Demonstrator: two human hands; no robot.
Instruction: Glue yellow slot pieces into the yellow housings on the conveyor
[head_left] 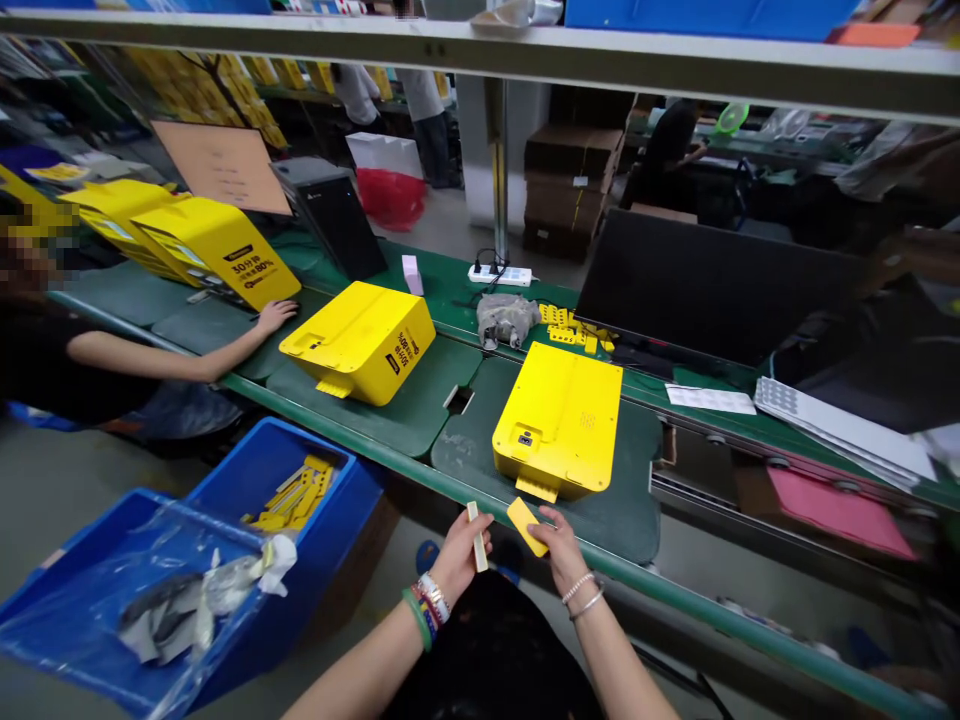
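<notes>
Currently, right hand (pixel 558 542) holds yellow piece (pixel 523 522).

Right before the person (pixel 495 655), a case (pixel 559 410) sits on the table (pixel 454 310); another case (pixel 356 340) stands to its left, a monitor (pixel 712 285) behind it to the right. Down at the person's left, strips (pixel 300 495) lie in a bin (pixel 356 505).

From the wearer's head, the one view looks forward and slantingly down across the bench (pixel 465 448), near the left hand (pixel 457 555) and right hand (pixel 556 542) at its front edge, wide enough to include the shelf (pixel 480 55) above it.
</notes>
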